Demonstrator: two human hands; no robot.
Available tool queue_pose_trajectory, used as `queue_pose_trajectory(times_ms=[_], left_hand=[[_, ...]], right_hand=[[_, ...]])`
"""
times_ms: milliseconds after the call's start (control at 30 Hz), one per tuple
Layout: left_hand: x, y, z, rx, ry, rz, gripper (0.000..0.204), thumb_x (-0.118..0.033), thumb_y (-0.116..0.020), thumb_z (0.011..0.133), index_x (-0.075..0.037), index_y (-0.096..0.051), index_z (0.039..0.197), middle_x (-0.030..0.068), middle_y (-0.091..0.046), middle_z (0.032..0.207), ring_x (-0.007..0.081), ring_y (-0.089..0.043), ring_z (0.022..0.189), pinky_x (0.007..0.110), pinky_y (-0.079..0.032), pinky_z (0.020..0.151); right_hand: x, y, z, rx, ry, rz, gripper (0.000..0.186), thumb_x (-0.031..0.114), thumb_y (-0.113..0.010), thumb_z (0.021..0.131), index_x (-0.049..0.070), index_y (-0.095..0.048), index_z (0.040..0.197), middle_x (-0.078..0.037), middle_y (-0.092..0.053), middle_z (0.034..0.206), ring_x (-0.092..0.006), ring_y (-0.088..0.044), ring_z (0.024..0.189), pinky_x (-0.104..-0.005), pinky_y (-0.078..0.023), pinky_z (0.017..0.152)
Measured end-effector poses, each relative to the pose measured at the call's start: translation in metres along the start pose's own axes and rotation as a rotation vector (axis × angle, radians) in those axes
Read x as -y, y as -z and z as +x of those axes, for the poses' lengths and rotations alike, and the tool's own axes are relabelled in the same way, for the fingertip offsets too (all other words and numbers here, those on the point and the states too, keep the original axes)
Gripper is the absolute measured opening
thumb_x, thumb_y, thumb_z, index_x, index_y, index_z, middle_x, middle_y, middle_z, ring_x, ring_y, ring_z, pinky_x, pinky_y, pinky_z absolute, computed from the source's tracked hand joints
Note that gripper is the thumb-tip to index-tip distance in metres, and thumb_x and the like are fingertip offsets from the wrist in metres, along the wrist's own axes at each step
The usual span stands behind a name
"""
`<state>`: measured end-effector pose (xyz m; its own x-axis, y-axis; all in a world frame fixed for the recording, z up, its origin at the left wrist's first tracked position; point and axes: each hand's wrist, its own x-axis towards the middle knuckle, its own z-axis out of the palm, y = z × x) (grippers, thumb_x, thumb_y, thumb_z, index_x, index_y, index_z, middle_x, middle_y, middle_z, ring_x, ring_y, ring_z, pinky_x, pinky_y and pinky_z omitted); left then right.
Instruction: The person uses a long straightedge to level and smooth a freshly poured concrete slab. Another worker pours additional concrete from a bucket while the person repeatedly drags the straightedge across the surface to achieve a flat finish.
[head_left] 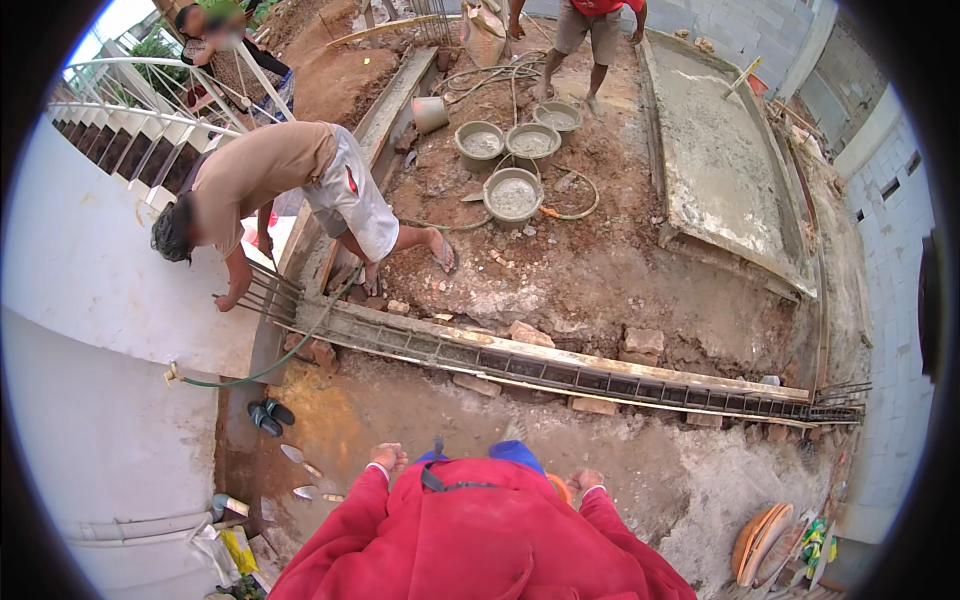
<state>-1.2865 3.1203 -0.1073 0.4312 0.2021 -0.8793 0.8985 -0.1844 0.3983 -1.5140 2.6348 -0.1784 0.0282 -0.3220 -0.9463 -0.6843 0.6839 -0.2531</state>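
My left hand (388,458) hangs by my left side over the muddy ground, fingers loosely bent and nothing visible in them. Lower on the other side is my right hand (585,482), beside an orange object (560,488) partly hidden by my red jacket. Whether that hand grips it cannot be made out. Ahead of me runs a long wooden formwork (560,362) with a steel rebar cage inside, wet concrete filling its left part. Two trowels lie on the ground left of my left hand: one trowel (292,454) farther off, another trowel (306,492) nearer.
A bent-over co-worker (265,175) handles rebar (268,292) at the left. Another person (590,30) stands beyond several buckets of grey mix (513,195). A green hose (250,380) crosses the formwork. Sandals (270,415) lie left; a concrete slab (725,160) is at right.
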Motion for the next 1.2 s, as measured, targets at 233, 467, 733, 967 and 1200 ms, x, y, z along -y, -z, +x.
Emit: queue_pose_trajectory(times_ms=[233, 467, 733, 967, 1200], left_hand=[[-0.057, -0.034, -0.008, 0.058, -0.184, 0.048, 0.024, -0.022, -0.060, 0.096, -0.005, -0.060, 0.112, 0.0103, -0.070, 0.091, 0.0174, -0.068, 0.070, 0.031, -0.054, 0.056], [-0.016, -0.005, 0.004, 0.045, -0.069, 0.014, 0.025, -0.023, -0.057, 0.098, -0.003, -0.060, 0.114, 0.0116, -0.070, 0.094, 0.0190, -0.069, 0.071, 0.032, -0.056, 0.057], [0.059, 0.063, 0.072, 0.009, 0.176, -0.105, 0.030, -0.025, -0.053, 0.100, -0.001, -0.058, 0.118, 0.0147, -0.069, 0.102, 0.0256, -0.070, 0.081, 0.038, -0.059, 0.062], [0.015, 0.054, 0.079, 0.100, 0.046, -0.229, 0.034, -0.022, -0.054, 0.100, 0.004, -0.053, 0.122, 0.0178, -0.069, 0.105, 0.0278, -0.069, 0.075, 0.040, -0.058, 0.066], [-0.003, 0.076, 0.099, 0.114, 0.101, -0.045, 0.030, -0.024, -0.053, 0.101, -0.003, -0.055, 0.122, 0.0132, -0.069, 0.101, 0.0238, -0.069, 0.079, 0.037, -0.057, 0.063]], right_hand=[[0.046, 0.006, 0.016, 0.050, 0.111, -0.034, 0.020, 0.015, -0.055, 0.093, -0.003, -0.062, 0.099, -0.016, -0.068, 0.084, -0.0267, -0.067, 0.059, -0.0377, -0.056, 0.048], [0.099, -0.032, 0.006, 0.044, 0.274, -0.105, 0.024, 0.019, -0.053, 0.096, 0.000, -0.062, 0.106, -0.014, -0.067, 0.084, -0.0256, -0.067, 0.063, -0.0363, -0.056, 0.052], [0.071, -0.078, -0.039, 0.052, 0.277, -0.221, 0.021, 0.016, -0.053, 0.095, 0.002, -0.064, 0.106, -0.013, -0.067, 0.084, -0.0254, -0.068, 0.067, -0.0384, -0.057, 0.057], [0.003, -0.088, -0.062, 0.028, 0.118, -0.221, 0.032, 0.022, -0.048, 0.099, 0.003, -0.059, 0.122, -0.016, -0.068, 0.096, -0.0290, -0.068, 0.070, -0.0413, -0.058, 0.056], [-0.028, -0.114, -0.117, -0.013, 0.262, -0.103, 0.018, 0.014, -0.059, 0.093, 0.000, -0.060, 0.104, -0.015, -0.066, 0.084, -0.0288, -0.068, 0.071, -0.0418, -0.058, 0.057]])
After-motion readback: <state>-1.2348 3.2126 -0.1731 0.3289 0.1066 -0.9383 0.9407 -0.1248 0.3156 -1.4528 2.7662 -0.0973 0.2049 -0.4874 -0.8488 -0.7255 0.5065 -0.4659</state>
